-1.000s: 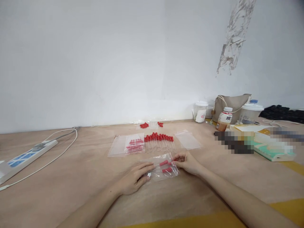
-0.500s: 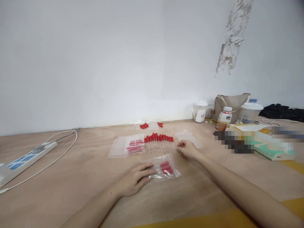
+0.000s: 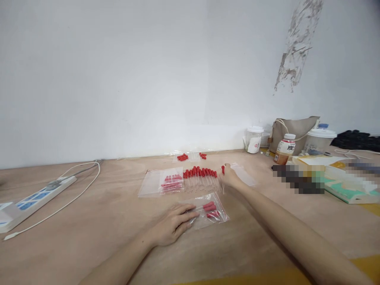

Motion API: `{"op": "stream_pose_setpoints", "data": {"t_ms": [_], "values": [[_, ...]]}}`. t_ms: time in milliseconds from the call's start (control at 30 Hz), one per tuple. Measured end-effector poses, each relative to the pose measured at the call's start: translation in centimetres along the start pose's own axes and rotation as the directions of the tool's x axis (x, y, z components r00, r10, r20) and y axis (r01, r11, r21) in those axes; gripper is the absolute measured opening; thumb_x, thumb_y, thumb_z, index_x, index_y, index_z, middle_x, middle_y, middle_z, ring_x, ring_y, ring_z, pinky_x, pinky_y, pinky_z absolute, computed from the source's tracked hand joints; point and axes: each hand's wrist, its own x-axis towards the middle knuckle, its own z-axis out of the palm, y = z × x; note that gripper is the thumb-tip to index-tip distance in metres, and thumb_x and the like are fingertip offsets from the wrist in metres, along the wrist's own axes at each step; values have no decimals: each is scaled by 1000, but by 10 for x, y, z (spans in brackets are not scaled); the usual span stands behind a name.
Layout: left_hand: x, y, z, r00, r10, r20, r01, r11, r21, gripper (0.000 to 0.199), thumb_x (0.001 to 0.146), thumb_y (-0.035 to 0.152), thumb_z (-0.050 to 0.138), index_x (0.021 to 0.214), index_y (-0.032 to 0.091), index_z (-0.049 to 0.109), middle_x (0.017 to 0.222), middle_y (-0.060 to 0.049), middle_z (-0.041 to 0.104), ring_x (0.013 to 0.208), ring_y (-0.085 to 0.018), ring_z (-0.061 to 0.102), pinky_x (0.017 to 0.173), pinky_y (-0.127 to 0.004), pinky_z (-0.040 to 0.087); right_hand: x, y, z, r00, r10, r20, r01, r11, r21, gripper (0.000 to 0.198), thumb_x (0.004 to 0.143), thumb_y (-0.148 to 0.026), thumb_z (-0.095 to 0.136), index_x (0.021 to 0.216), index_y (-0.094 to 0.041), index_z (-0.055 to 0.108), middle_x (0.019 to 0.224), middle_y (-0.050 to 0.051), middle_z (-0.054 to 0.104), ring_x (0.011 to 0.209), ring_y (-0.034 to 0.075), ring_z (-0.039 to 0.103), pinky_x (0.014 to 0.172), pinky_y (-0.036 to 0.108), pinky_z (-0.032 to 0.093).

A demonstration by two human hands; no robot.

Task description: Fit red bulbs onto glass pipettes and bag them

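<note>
My left hand (image 3: 173, 223) lies with its fingers stretched out over the edge of a clear zip bag (image 3: 222, 218) holding a few red-bulbed droppers. Pinched in my right hand (image 3: 232, 177) is one dropper (image 3: 223, 169), upright, its red bulb on top and its tip pointing down. Just left of that hand, a row of droppers (image 3: 199, 178) with red bulbs and clear stems lies side by side. Against the row's left end sit filled bags (image 3: 171, 183) on a larger clear bag (image 3: 147, 186). A flat clear bag (image 3: 245, 176) lies behind my right hand.
Loose red bulbs (image 3: 182, 157) and clear stems rest on plastic near the wall. At the left is a power strip (image 3: 41, 200) with a white cable (image 3: 86, 186). A lidded cup (image 3: 254, 140), a drink bottle (image 3: 285, 149) and a grey bag (image 3: 297, 132) stand at the right.
My right hand now holds up a dropper beside the row's right end. My left hand stays on the bag, where the droppers inside have shifted slightly. The view has turned a little left.
</note>
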Motion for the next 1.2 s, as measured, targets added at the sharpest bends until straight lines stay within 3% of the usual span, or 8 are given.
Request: {"op": "stream_pose_setpoints", "data": {"t_ms": [67,133,300,533,767,867,1033,1200], "values": [[1,0,0,1000,4,-9,-4,1000,-3,38,90,30,33,127,32,34,132,-1,36,119,-20,34,99,-38,29,-17,6,-9,999,-33,17,32,997,75,57,69,-19,48,121,-13,28,64,2,56,55,16,57,49,23,42],[1,0,0,1000,7,-14,-7,1000,-7,38,89,30,33,127,32,35,132,-1,37,119,-20,35,98,-38,29,-37,13,-15,995,-69,70,45,953,298,59,70,-22,43,124,-18,18,57,-6,47,41,12,50,39,22,39],[1,-2,1,1000,6,-21,-7,1000,-30,37,89,30,33,127,32,36,132,-1,37,119,-20,34,99,-37,28,-73,20,-14,997,-25,78,-29,782,622,53,67,-29,48,113,-23,24,62,-9,42,42,9,50,36,20,40],[1,-3,3,999,10,-31,-11,999,-32,38,89,30,33,127,32,35,133,-1,36,119,-21,35,98,-38,29,-85,10,-9,988,-13,155,-101,703,704,45,65,-30,54,100,-24,27,68,-8,44,45,9,53,41,22,47],[1,-1,1,1000,-16,-23,15,1000,-23,38,89,30,33,127,32,35,134,-1,34,120,-20,33,98,-38,29,-92,14,-9,981,61,185,-185,590,786,40,64,-28,61,92,-25,32,68,-7,45,53,10,58,57,28,53],[1,1,0,999,-19,-28,17,999,-40,39,89,30,33,128,33,34,133,0,35,119,-20,34,98,-38,29,-94,17,-12,970,-4,242,-186,628,756,32,64,-33,62,86,-21,44,69,-3,52,55,10,57,58,27,52],[1,3,-2,999,-19,-40,17,999,-43,42,89,30,34,130,32,28,133,0,36,118,-20,35,98,-37,30,-95,19,-16,934,-192,302,4,850,526,22,63,-33,63,78,-16,61,67,1,62,59,13,56,57,27,48],[1,2,-1,999,-9,-39,8,1000,-29,43,89,29,35,131,31,27,132,-1,37,118,-20,35,98,-37,29,-101,11,-13,876,-292,384,72,866,495,21,64,-33,62,78,-17,64,72,3,65,66,17,59,58,27,46]]}}
